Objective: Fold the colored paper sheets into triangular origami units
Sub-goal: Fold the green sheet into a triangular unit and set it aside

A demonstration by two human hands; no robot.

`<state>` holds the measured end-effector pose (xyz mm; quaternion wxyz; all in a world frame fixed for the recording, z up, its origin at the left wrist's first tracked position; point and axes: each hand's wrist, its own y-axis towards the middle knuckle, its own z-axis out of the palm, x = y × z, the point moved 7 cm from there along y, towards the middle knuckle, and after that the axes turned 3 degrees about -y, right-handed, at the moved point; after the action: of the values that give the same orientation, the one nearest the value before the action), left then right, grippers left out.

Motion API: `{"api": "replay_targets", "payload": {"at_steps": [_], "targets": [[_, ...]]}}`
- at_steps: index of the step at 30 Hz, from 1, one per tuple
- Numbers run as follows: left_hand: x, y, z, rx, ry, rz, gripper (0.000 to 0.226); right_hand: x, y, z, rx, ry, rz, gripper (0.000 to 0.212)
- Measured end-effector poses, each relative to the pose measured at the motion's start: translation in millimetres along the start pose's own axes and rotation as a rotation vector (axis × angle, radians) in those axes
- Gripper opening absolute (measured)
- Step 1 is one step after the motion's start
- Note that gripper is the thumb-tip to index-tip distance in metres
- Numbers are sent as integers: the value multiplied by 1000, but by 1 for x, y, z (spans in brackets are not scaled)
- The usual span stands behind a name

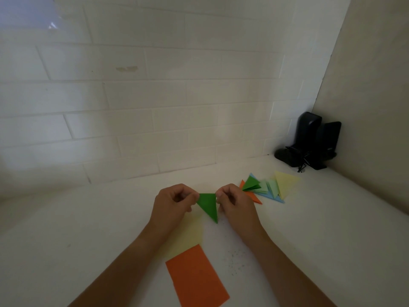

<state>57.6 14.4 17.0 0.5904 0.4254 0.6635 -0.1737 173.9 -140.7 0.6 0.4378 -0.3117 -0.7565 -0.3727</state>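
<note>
Head view: left hand [174,203] and right hand [234,203] each pinch an upper corner of one green triangle [208,206], held at frame centre just above the worktop [321,229]. Step, as judged: late fold on this unit. Next move likely needs the corners brought together and creased. Count: flat sheets, one orange [197,275], one yellow [188,235]; finished pile [265,188], right of centre, overlapping, number uncertain.

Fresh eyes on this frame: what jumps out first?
The green paper triangle at centre, pinched at its top corners by the left hand and right hand, point hanging down. Next, the flat orange sheet in front of the hands, over a pale yellow sheet. Then the pile of folded triangles to the right, near dark speakers in the corner.
</note>
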Motion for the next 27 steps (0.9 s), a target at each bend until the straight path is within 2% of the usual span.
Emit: {"api": "replay_targets", "payload": {"at_steps": [3, 5, 7, 11, 13, 15, 17, 21, 24, 27], "targets": [[6, 1, -5, -60, -41, -29, 13, 0, -1, 4, 44, 21, 29, 12], [9, 1, -8, -90, -59, -47, 14, 1, -2, 9, 107, 14, 22, 4], [11, 2, -6, -85, -83, -64, 14, 1, -4, 10, 129, 47, 16, 13], [11, 1, -1, -59, 51, -39, 13, -1, -2, -8, -76, 96, 19, 18], [10, 2, -3, -57, 200, -3, 23, -7, -2, -16, -175, 98, 68, 17], [13, 5, -1, -7, 337, -29, 27, -14, -3, -22, -246, 102, 134, 17], [17, 5, 4, 85, 435, -117, 26, -17, -2, -24, -279, 148, 179, 28], [22, -4, 15, 248, 559, -146, 48, -16, -1, -21, -252, 174, 185, 50], [22, -1, 12, 217, 508, -110, 43, -11, -1, -21, -227, 102, 125, 32], [25, 3, 4, 122, 460, -60, 44, 2, 0, -3, -17, -79, -48, 13]]}}
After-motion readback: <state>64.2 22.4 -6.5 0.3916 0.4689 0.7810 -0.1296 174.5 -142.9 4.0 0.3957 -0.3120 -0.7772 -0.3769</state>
